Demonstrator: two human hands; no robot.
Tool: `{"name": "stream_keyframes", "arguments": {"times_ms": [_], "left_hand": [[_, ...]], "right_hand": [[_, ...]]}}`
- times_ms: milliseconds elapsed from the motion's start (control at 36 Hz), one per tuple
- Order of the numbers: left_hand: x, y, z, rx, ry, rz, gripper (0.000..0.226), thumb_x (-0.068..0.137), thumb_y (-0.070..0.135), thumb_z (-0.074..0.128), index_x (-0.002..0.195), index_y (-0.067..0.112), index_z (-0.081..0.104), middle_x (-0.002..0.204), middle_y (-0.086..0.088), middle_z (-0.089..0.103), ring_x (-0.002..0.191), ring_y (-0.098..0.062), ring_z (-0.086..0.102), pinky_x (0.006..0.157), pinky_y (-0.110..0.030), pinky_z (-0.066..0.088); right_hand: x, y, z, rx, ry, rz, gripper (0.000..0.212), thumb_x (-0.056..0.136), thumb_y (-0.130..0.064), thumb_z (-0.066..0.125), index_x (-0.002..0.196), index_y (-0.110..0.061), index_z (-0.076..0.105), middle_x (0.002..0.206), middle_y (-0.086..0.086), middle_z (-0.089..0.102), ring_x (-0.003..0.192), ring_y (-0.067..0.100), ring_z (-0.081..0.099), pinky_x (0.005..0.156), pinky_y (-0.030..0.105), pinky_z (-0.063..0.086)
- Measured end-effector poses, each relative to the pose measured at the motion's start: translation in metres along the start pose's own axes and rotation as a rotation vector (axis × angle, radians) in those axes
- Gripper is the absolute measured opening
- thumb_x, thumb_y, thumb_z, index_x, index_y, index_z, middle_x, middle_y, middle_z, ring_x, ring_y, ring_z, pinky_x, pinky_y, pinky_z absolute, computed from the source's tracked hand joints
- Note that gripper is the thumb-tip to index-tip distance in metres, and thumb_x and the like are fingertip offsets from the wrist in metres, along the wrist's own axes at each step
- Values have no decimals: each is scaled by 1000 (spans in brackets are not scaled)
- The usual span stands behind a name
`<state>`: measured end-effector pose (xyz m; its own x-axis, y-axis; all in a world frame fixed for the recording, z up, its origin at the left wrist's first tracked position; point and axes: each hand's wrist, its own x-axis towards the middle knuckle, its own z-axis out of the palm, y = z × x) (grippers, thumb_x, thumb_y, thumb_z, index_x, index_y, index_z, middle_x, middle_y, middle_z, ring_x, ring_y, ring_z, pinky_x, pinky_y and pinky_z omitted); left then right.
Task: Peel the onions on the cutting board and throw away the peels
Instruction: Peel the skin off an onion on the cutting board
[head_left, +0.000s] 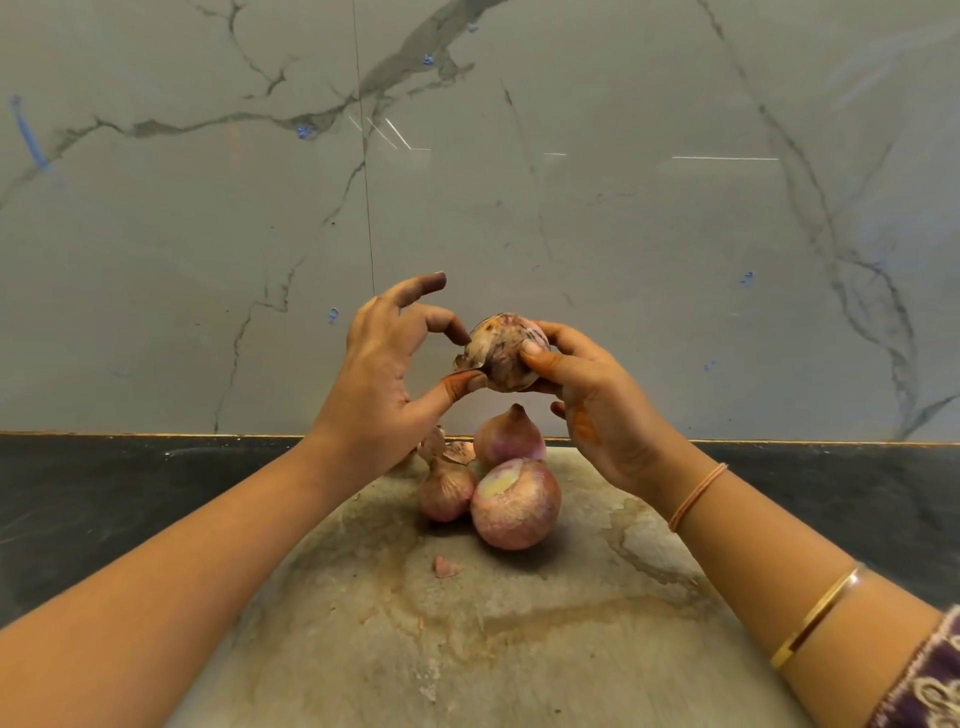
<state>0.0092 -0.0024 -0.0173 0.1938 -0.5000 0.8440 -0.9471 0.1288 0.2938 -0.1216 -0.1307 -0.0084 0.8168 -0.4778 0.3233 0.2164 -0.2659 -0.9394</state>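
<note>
Above the cutting board, roughly at the middle of the view, the person holds one onion in the air between both hands. The right hand grips it from the right side, the thumb pressed on its near face and the fingers curled round behind and underneath. The left hand meets the onion from the left: its thumb and one bent finger pinch a loose flap of skin that stands out from the onion's left edge, while another finger points up and away, touching nothing. The onion's dry, blotched skin is mostly in place.

Directly below the hands, three more onions sit together on the board. The biggest is nearest the person, its pale cut end turned upward. A smaller onion touches it on the left, and a third, pointed tip up, stands just behind them. A few scraps of skin lie at the far edge of the board, beside the left onion, and one small pink scrap lies alone nearer the person.

The board is stained and rests on a dark counter against a grey veined wall. The right forearm carries a thread band, a gold bangle and a patterned sleeve.
</note>
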Motion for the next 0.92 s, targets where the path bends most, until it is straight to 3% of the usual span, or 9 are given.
{"name": "stream_keyframes", "arguments": {"times_ms": [111,222,389,472,611,694,778,833,917], "left_hand": [[1,1,0,24,-3,22,9,81,45,53,89,48,49,135,17,38,128,-2,26,99,0,12],[1,1,-1,53,-18,4,8,83,42,59,89,40,54,133,17,39,128,-6,26,100,-2,12],[-1,-4,1,137,-62,-21,6,86,28,66,90,24,63,134,11,41,129,-8,22,103,-22,15],[-1,-6,1,186,-88,-35,5,87,30,64,87,27,61,138,5,44,134,-15,22,105,-32,16],[-1,-8,1,246,-111,-117,10,85,27,69,85,29,59,143,1,42,138,-21,20,109,-44,19],[-2,-8,2,227,-110,-123,20,82,28,69,96,33,55,142,6,38,136,-16,19,106,-38,19],[-3,-4,1,188,-102,-109,36,74,40,56,109,37,48,134,17,34,133,-10,21,104,-31,18],[-2,-1,0,145,-62,-88,39,74,46,49,112,36,48,131,17,39,131,-7,26,105,-26,19],[-1,2,-2,113,4,-47,39,79,47,50,113,27,54,125,14,49,126,-8,34,104,-13,21]], "right_hand": [[0,0,0,-5,11,19,51,72,-42,55,119,-24,58,119,4,65,107,18,58,81,29,34],[-1,-2,-4,74,28,76,31,92,-33,51,120,-20,58,116,5,66,108,20,57,95,38,29],[-2,-6,-6,313,75,141,31,96,-34,40,111,-20,64,118,9,67,96,16,59,98,39,26],[-2,-7,-8,395,82,145,31,97,-37,37,98,-25,66,109,10,70,96,17,59,101,42,24],[-2,-6,-10,432,107,133,34,96,-39,36,108,-23,63,99,9,73,96,17,59,102,44,23],[-2,-5,-9,399,109,124,32,94,-37,38,107,-22,63,109,11,70,95,16,58,101,43,24],[-1,-2,-7,330,94,106,35,84,-41,51,108,-19,63,109,9,68,94,15,59,93,38,28],[0,0,-6,264,75,85,49,71,-43,54,112,-17,60,108,6,68,94,14,59,87,35,31],[-1,1,-3,148,31,38,45,66,-41,54,106,-23,58,101,0,67,94,12,59,83,34,33]]}}
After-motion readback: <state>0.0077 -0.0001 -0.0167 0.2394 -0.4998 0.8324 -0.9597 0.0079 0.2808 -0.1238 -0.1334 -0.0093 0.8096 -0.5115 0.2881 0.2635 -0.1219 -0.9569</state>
